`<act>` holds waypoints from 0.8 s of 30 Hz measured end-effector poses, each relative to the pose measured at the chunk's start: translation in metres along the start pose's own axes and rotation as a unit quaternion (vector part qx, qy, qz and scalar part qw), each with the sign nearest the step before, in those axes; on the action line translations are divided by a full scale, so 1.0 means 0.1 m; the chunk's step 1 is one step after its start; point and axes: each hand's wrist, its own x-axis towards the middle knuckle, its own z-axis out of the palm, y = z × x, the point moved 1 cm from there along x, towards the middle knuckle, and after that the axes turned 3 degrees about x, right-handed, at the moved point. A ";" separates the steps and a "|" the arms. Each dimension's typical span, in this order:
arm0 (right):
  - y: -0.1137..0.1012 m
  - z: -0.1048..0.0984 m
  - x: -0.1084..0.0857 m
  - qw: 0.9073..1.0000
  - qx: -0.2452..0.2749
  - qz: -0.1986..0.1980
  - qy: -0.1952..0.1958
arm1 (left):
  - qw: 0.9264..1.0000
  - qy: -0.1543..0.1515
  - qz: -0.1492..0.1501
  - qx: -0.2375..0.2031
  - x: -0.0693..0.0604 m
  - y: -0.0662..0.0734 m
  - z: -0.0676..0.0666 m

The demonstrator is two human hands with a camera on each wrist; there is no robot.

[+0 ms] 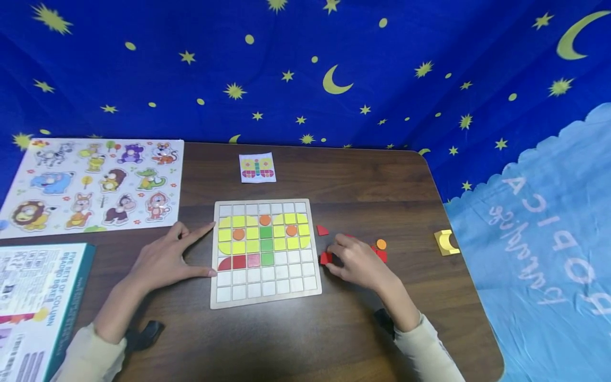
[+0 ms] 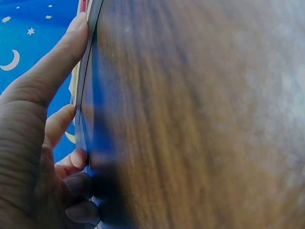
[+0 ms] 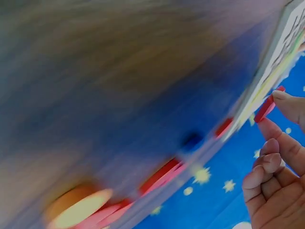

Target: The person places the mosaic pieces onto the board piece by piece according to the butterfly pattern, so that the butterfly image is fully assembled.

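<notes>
A wooden grid board [image 1: 267, 292] lies on the table, with yellow, green, orange and red tiles set in part of its squares. My left hand [image 1: 164, 254] rests at the board's left side, thumb and index finger spread and touching its edge. Just right of the board, my right hand [image 1: 358, 260] pinches a red tile [image 3: 269, 106] between thumb and index finger. Around that hand lie a red quarter-round tile [image 1: 322, 230], an orange round tile [image 1: 381, 244] and more red tiles [image 1: 381, 255], some partly hidden by the hand.
A small butterfly pattern card [image 1: 257, 176] lies behind the board. An animal picture sheet [image 1: 110, 201] and a boxed set [image 1: 71, 297] lie at the left. A yellow arch-shaped block [image 1: 441, 243] sits at the table's right edge. Printed curtains hang behind and to the right.
</notes>
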 end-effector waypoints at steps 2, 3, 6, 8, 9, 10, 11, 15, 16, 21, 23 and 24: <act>-0.08 0.01 0.09 1.000 0.005 -0.007 -0.012 | 1.000 0.000 0.000 0.000 0.00 0.00 0.00; -0.11 0.02 0.14 1.000 0.005 -0.010 -0.017 | 1.000 -0.001 0.000 -0.001 0.00 0.00 0.00; -0.21 0.04 0.26 0.999 0.008 -0.015 -0.035 | 1.000 -0.002 0.002 -0.003 0.00 0.00 0.00; -0.27 0.06 0.33 0.999 0.007 -0.017 -0.044 | 1.000 -0.001 0.003 -0.004 0.00 0.01 -0.01; -0.29 0.07 0.36 0.999 0.008 -0.018 -0.049 | 1.000 0.000 0.003 -0.005 0.00 0.01 -0.01; -0.31 0.08 0.39 0.998 0.010 -0.018 -0.054 | 1.000 0.000 0.003 -0.005 0.00 0.01 -0.01; -0.33 0.09 0.42 0.998 0.011 -0.019 -0.058 | 1.000 0.000 0.002 -0.005 -0.01 0.00 -0.01; -0.40 0.13 0.52 0.997 0.024 -0.020 -0.074 | 1.000 -0.001 0.000 -0.003 0.00 0.00 0.00; -0.41 0.14 0.54 0.997 0.024 -0.021 -0.077 | 1.000 -0.002 0.001 -0.003 0.00 0.00 0.00; -0.45 0.18 0.63 0.996 0.015 -0.032 -0.084 | 1.000 -0.004 0.001 -0.004 0.01 0.00 0.00; -0.47 0.19 0.66 0.996 0.007 -0.036 -0.085 | 1.000 -0.005 -0.001 -0.004 0.01 0.00 0.00; -0.48 0.19 0.67 0.996 0.005 -0.037 -0.085 | 1.000 -0.005 -0.003 -0.003 0.01 0.00 -0.01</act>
